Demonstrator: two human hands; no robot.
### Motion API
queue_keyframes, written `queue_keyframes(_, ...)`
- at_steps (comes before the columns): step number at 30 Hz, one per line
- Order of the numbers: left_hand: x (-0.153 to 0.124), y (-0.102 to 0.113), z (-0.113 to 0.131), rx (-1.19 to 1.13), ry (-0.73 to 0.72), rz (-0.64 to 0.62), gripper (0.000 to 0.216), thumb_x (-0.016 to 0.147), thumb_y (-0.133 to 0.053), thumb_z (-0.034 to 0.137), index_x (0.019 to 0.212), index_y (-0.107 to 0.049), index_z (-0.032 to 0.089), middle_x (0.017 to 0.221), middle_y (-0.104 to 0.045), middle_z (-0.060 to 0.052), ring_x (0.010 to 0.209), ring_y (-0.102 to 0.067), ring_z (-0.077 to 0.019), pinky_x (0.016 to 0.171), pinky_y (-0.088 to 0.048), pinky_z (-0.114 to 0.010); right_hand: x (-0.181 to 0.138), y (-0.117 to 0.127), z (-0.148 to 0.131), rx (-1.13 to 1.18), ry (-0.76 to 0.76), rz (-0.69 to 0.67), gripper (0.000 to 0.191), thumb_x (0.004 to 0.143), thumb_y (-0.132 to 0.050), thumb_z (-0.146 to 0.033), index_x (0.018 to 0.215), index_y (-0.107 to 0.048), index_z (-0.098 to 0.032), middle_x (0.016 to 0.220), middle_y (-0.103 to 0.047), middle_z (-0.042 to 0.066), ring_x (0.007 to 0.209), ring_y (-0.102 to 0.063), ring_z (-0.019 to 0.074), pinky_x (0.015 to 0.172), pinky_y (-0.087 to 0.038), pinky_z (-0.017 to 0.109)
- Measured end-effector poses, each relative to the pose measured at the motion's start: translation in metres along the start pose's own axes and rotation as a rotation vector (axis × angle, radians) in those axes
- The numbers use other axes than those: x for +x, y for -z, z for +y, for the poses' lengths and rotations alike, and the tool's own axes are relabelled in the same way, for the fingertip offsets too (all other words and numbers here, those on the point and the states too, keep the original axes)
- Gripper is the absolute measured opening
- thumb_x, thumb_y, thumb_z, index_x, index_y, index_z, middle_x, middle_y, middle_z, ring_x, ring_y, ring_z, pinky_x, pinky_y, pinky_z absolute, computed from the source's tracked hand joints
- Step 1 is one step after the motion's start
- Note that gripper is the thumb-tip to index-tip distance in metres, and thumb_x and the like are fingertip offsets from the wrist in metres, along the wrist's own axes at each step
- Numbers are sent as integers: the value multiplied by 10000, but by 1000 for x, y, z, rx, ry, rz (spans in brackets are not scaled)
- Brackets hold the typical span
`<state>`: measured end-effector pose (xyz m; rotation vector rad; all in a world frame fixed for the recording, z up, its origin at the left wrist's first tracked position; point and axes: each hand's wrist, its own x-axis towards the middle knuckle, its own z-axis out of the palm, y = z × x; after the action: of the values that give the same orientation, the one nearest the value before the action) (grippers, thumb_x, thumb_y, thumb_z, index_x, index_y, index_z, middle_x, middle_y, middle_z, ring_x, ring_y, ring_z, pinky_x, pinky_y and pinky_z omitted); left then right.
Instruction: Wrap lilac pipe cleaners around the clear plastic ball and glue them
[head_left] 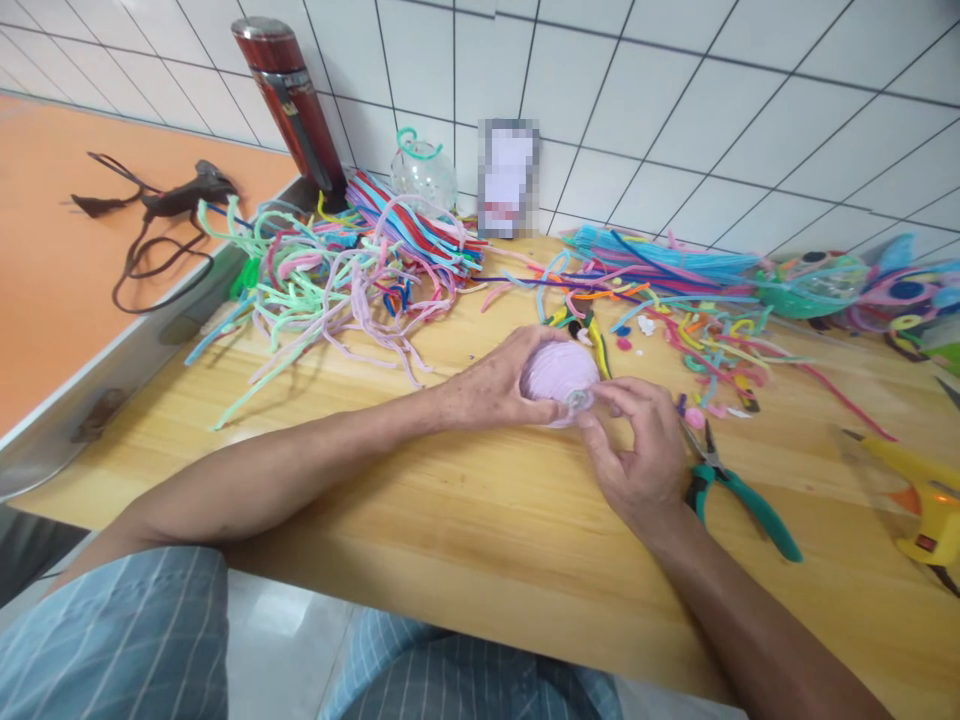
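My left hand (495, 385) is wrapped round a lilac ball (559, 372), which looks wound from fuzzy pipe cleaner. Its thumb lies along the near side of the ball, beside a small greyish, see-through patch (579, 402). At that patch, the thumb and forefinger of my right hand (645, 450) are pinched together against the ball's right edge. Whatever lies between those fingertips is too small to make out. Just right of this hand are needle-nose pliers (759, 510) with teal handles. Behind the ball lie yellow-and-black pliers (600, 345), partly hidden.
Loose pipe cleaners (315, 270) heap at the back left, with blue bundles (660, 262) at the back right. A red flask (289, 110), a clear bowl (424, 180) and a phone (508, 180) stand by the wall. A yellow glue gun (930, 490) is far right.
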<state>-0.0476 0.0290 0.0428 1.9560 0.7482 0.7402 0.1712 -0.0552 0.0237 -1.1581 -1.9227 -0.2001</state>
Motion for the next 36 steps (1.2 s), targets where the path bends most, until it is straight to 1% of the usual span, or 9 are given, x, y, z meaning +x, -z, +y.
queue_keyframes(5, 0, -3, 1, -47, 47, 16, 778, 752, -812, 429, 1409, -478, 183, 1453, -570, -174, 1358, -575, -364, 1184, -466, -535, 1, 9, 8, -111, 12, 73, 485, 926, -726, -232, 1389, -589, -286, 1281, -695, 117, 1170, -688, 313, 1009, -559, 544)
queue_keyframes(9, -1, -5, 1, -110, 82, 63, 800, 740, -812, 423, 1407, -435, 196, 1429, -584, -147, 1333, -594, -324, 1169, -480, -488, 2, 18, 8, -162, 59, 99, 559, 897, -753, -271, 1418, -552, -293, 1359, -662, 137, 1256, -649, 356, 1038, -535, 587)
queue_keyframes(12, 0, -6, 0, -206, 131, 83, 841, 746, -821, 493, 1414, -405, 196, 1411, -591, -141, 1291, -614, -303, 1134, -500, -467, 5, 22, 1, -111, 40, 101, 465, 915, -730, -250, 1355, -586, -295, 1306, -690, 114, 1202, -682, 328, 1022, -545, 563)
queue_keyframes(17, 1, -9, 2, -343, 183, 93, 869, 709, -850, 502, 1387, -398, 200, 1393, -592, -136, 1265, -613, -286, 1093, -520, -436, 10, 19, -6, 98, -140, 79, 237, 952, -702, -246, 1183, -649, -259, 1176, -726, 85, 1132, -700, 271, 988, -569, 505)
queue_keyframes(20, -1, -12, 5, -383, 169, 76, 859, 702, -855, 491, 1369, -398, 204, 1399, -583, -139, 1275, -609, -285, 1094, -521, -432, 11, 15, -7, 157, -219, 87, 174, 950, -706, -269, 1119, -665, -249, 1118, -730, 75, 1085, -697, 256, 911, -587, 457)
queue_keyframes(24, -4, -15, 6, -375, 152, 43, 862, 730, -850, 488, 1403, -393, 202, 1426, -577, -147, 1312, -605, -301, 1106, -526, -451, 9, 10, -8, 172, -253, 75, 169, 921, -718, -249, 1083, -670, -248, 1083, -731, 64, 1017, -693, 240, 854, -581, 421)
queue_keyframes(28, -6, -18, 2, -333, 140, 47, 924, 736, -856, 484, 1456, -358, 187, 1485, -545, -167, 1361, -584, -322, 1160, -495, -477, 6, 6, -6, 213, -264, 58, 192, 895, -715, -203, 1077, -669, -242, 1060, -718, 56, 952, -670, 214, 786, -561, 373)
queue_keyframes(33, -6, -26, -8, -325, 76, 130, 1033, 704, -885, 506, 1498, -316, 170, 1595, -433, -226, 1472, -495, -366, 1240, -421, -520, 3, 4, -5, 230, -295, 59, 207, 896, -714, -207, 1092, -662, -247, 1071, -700, 48, 937, -653, 206, 791, -547, 374)
queue_keyframes(36, -7, -31, -12, -340, 54, 170, 1012, 724, -881, 526, 1510, -336, 196, 1559, -483, -203, 1464, -503, -373, 1245, -411, -536, 4, 5, -6, 226, -280, 62, 207, 898, -708, -207, 1092, -655, -254, 1087, -695, 54, 952, -651, 212, 804, -553, 387)
